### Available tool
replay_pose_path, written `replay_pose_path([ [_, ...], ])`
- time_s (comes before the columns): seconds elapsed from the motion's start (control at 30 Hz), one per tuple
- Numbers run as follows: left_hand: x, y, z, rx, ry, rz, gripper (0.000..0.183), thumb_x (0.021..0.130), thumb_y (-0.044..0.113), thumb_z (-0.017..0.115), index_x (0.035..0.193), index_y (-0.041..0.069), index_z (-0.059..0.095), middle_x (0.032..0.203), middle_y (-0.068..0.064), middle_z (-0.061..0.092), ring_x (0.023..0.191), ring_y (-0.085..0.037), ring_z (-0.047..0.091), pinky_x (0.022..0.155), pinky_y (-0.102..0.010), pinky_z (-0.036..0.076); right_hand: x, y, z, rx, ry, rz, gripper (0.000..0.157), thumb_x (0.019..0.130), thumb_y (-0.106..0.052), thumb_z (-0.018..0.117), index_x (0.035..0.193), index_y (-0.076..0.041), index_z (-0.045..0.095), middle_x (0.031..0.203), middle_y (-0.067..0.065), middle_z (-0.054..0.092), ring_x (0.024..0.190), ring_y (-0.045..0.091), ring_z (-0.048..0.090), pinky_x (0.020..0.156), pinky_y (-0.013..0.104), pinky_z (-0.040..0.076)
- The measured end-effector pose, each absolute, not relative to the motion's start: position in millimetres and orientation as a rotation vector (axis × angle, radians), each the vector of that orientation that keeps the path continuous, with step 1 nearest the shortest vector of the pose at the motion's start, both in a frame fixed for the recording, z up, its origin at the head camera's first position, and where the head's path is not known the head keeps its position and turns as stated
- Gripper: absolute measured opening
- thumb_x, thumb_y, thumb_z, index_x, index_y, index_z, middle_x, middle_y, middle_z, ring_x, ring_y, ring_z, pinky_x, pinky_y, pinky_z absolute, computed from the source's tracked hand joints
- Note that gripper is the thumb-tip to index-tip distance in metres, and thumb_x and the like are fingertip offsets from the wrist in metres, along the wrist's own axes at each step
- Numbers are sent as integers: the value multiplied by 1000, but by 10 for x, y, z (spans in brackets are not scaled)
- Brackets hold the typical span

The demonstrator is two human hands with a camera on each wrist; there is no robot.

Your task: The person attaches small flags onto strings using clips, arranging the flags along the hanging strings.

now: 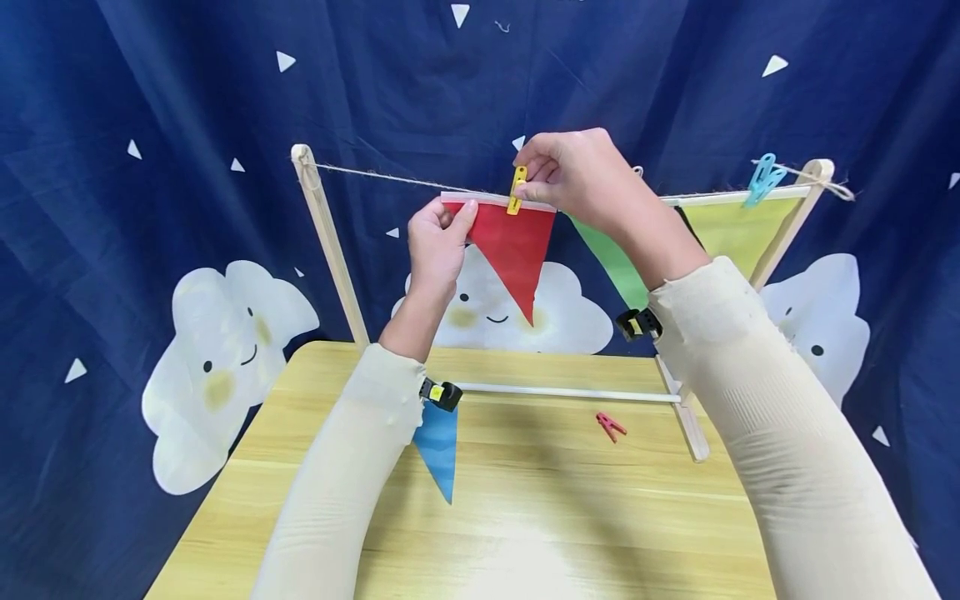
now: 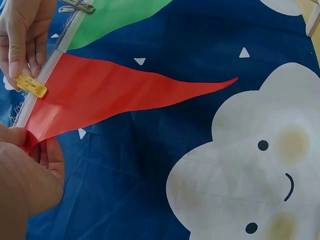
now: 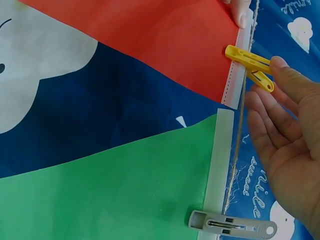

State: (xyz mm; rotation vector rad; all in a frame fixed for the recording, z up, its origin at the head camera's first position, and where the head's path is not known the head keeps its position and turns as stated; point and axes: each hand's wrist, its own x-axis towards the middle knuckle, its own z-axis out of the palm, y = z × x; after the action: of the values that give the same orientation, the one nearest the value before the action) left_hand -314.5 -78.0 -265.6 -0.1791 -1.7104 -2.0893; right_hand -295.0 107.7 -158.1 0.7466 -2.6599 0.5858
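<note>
A red triangular pennant (image 1: 517, 250) hangs point down along a twine (image 1: 375, 175), its white top band at the string. My left hand (image 1: 437, 250) pinches the pennant's upper left corner, thumb in front. A yellow clothespin (image 3: 248, 60) straddles the white band and the twine. My right hand (image 1: 581, 171) holds this clothespin by its handle end between thumb and forefinger; the other fingers are loosely bent. Beside the red pennant, a green pennant (image 3: 130, 185) hangs on the twine with a grey clothespin (image 3: 232, 225) on its band.
A yellow pennant (image 1: 731, 233) hangs at the right under a light-blue clothespin (image 1: 765, 179). Wooden posts (image 1: 330, 242) carry the twine, with a white bar (image 1: 570, 392) low between them. On the table (image 1: 525, 500) lie a pink clothespin (image 1: 611, 427) and a blue pennant (image 1: 441, 446), partly behind my left sleeve.
</note>
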Motion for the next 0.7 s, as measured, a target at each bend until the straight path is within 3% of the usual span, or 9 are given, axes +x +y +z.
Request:
replay_pose_path([
  [0.5, -3148, -768, -2653, -208, -1713, -2080, 22, 98, 11, 70, 116, -3, 72, 104, -18, 74, 84, -17, 71, 83, -29, 62, -2938, 1104, -1628, 790, -2614, 567, 39, 98, -24, 71, 133, -8, 66, 116, 12, 73, 106, 24, 69, 98, 37, 58],
  [0.7, -3153, -757, -2650, -221, -1697, -2084, 22, 98, 10, 70, 114, -5, 71, 98, -15, 73, 80, -15, 70, 79, -27, 63, -2941, 1119, -1645, 805, -2615, 545, 46, 100, -25, 69, 142, -10, 60, 120, 13, 72, 110, 26, 70, 100, 39, 58],
])
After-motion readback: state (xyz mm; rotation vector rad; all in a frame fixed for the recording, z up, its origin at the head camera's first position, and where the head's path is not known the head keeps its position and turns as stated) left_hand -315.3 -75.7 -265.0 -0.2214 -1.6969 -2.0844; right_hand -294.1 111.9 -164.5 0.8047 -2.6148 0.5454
